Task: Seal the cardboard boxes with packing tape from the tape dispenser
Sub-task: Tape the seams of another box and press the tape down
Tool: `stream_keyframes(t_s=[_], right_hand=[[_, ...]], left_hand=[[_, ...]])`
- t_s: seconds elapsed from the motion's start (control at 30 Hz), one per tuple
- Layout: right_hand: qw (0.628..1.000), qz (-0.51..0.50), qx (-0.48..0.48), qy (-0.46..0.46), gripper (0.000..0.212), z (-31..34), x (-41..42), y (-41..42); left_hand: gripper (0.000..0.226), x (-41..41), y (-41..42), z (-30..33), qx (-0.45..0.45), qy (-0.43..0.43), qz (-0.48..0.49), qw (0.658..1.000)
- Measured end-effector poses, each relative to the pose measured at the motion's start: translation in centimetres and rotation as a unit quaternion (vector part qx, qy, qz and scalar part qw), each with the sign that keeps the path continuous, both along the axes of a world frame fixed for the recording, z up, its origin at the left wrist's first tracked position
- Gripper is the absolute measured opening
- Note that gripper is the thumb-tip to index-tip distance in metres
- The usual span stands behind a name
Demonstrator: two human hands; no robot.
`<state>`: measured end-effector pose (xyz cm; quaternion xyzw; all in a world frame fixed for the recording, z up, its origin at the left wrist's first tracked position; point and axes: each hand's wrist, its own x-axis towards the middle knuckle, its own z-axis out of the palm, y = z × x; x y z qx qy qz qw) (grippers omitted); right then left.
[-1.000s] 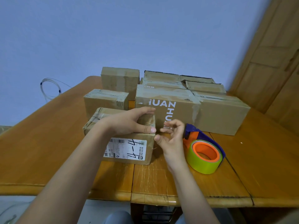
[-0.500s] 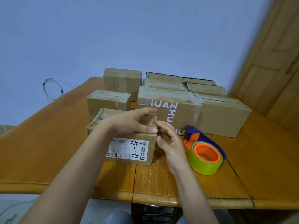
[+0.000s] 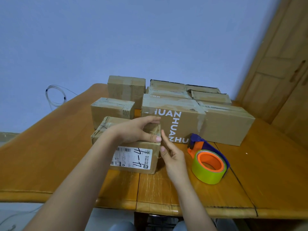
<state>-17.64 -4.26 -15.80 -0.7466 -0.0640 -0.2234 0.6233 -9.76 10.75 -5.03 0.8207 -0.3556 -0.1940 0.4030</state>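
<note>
A small cardboard box (image 3: 133, 157) with a white shipping label stands near the table's front edge. My left hand (image 3: 135, 130) lies across its top at the right end, thumb and fingers clamped on it. My right hand (image 3: 171, 152) is flat against the box's right end face, fingers straight and pointing up, nothing held in it. The tape dispenser (image 3: 208, 160), blue and orange with a yellow-green roll, lies on the table just right of my right hand, untouched.
Several more cardboard boxes are stacked behind, the biggest printed "HUAN ZHU" (image 3: 196, 124), another small one (image 3: 111, 112) at the left. The wooden table (image 3: 50, 155) has a seam running front to back. A wooden door (image 3: 280, 64) stands at the right.
My right hand has moved left from beside the dispenser and flattened against the box's right end. My left hand has stayed on the box top.
</note>
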Motion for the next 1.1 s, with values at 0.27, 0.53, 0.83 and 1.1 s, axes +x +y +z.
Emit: stream_keyframes(t_s=[0.27,0.53,0.83,1.1], right_hand=[[1.0,-0.02,-0.001,0.022,0.057,0.5,-0.7,0.2],[0.97,-0.157,-0.165,-0.09,0.023,7.4,-1.7,-5.1],[0.84,-0.095,-0.389,0.365,0.075,8.1,-1.9,-13.3],[0.808,-0.114,-0.421,0.396,0.075,6.7,-2.1,-14.3]], left_hand=[[0.08,-0.5,0.1,0.5,0.023,-0.005,0.0,1.0],[0.079,-1.2,0.2,1.4,0.067,-0.043,-0.017,0.997],[0.073,-1.9,-0.8,1.2,0.033,-0.03,-0.093,0.995],[0.04,-2.5,-4.3,2.0,-0.012,0.054,-0.215,0.975]])
